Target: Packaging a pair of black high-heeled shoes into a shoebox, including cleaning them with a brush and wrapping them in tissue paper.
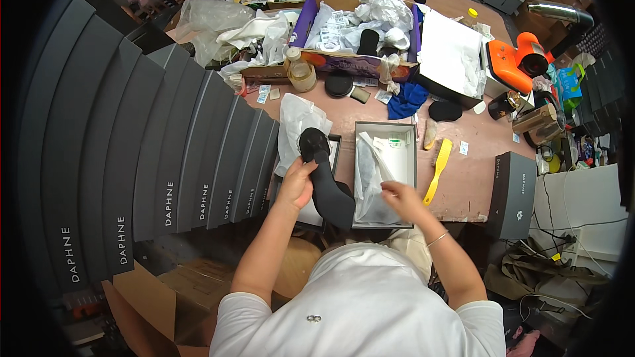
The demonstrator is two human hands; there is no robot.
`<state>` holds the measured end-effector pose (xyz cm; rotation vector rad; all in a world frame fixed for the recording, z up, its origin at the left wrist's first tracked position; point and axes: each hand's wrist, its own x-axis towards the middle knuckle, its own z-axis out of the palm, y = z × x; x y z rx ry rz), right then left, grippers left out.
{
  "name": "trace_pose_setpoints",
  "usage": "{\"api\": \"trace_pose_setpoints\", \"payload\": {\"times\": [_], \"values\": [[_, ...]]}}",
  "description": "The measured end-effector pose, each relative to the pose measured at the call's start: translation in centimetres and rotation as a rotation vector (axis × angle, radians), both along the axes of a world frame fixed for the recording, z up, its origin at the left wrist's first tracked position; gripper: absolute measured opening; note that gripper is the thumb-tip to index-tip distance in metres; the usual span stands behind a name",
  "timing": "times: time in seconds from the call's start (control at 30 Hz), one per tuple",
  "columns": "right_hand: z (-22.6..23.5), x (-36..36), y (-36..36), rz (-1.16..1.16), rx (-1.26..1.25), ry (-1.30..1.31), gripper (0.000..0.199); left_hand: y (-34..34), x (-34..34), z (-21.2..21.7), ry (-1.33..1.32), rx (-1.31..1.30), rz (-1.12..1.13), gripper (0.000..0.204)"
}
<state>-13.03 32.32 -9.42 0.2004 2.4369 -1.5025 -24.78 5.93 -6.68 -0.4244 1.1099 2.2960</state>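
Note:
My left hand is closed around a black shoe, its dark sole facing up, held over the front of the table. Beneath the shoe, partly hidden, is a dark box lid or tray with white tissue paper spilling from it. To the right lies an open grey shoe box. Inside it is a dark item wrapped in thin white paper, likely the other shoe. Over the box's right side hovers my right hand, its fingers curled near the paper; whether they pinch anything is hard to see.
Tall stacks of dark shoe boxes rise at the left. A yellow shoehorn-like tool lies right of the open box. Behind are a purple carton of crumpled paper, a blue cloth, a glue jar and an orange device.

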Motion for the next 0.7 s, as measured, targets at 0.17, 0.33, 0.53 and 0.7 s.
{"api": "trace_pose_setpoints", "payload": {"times": [0.17,0.33,0.53,0.7], "values": [[-7.1,1.2,-3.9,0.092,0.551,-0.031,0.048,-1.9,-3.9,-4.3,-0.075,-0.184,0.033,0.033],[-8.9,-0.1,-2.0,0.128,0.457,0.067,0.027,-3.0,-4.8,-5.8,-0.243,-0.099,0.064,0.033],[-7.2,-0.3,-1.9,0.091,0.366,-0.112,0.028,-3.8,-4.3,-6.1,-0.176,-0.129,0.095,0.037],[-2.6,0.6,-0.7,-0.114,-0.393,-0.082,0.029,-3.0,-2.1,-4.3,0.277,-0.828,0.049,0.082]]}}
